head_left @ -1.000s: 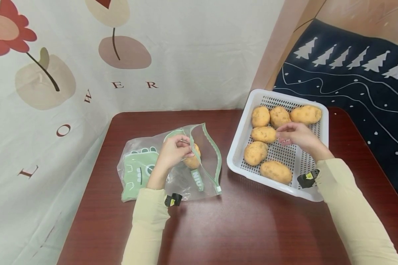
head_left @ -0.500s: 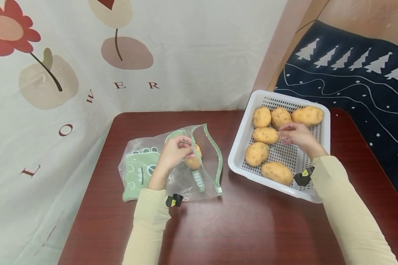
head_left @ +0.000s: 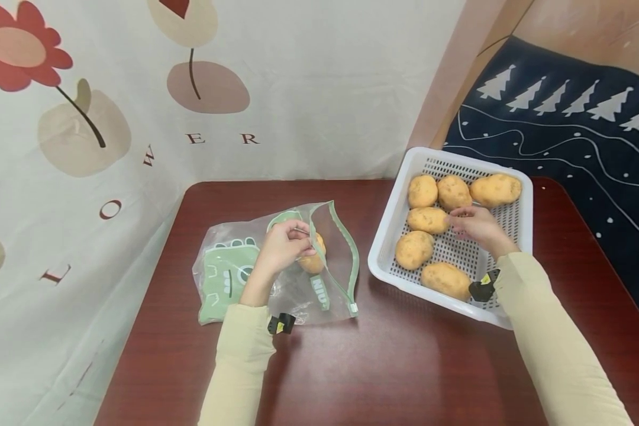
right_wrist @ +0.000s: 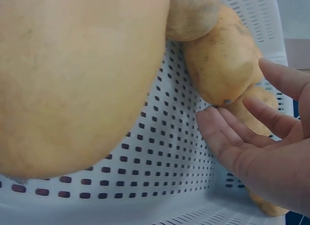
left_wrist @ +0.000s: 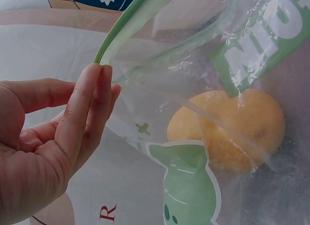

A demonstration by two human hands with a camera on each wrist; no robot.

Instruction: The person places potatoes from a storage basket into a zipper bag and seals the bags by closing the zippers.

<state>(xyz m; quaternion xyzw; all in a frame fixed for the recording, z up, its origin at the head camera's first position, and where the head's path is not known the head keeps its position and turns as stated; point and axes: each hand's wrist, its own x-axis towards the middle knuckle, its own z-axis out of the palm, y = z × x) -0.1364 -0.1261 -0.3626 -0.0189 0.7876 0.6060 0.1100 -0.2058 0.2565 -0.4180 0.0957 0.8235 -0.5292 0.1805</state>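
A clear plastic zip bag with green prints lies on the table, its mouth facing right. My left hand pinches the green-edged lip of the bag between thumb and fingertips, lifting the opening. Inside the bag sits one potato, seen through the film. My right hand reaches over the white basket, fingers spread and lightly bent. Its fingertips are right at the end of an oval potato; in the right wrist view, that potato lies between the separated fingers.
Several other potatoes rest in the basket, among them a long potato at the back right and another potato at the front. A white zip slider sits at the bag's near corner. Behind the table hangs a printed white cloth.
My right hand has shifted slightly nearer over the basket, staying at the oval potato's end. The left hand keeps its pinch on the bag. The head view has drifted a little.
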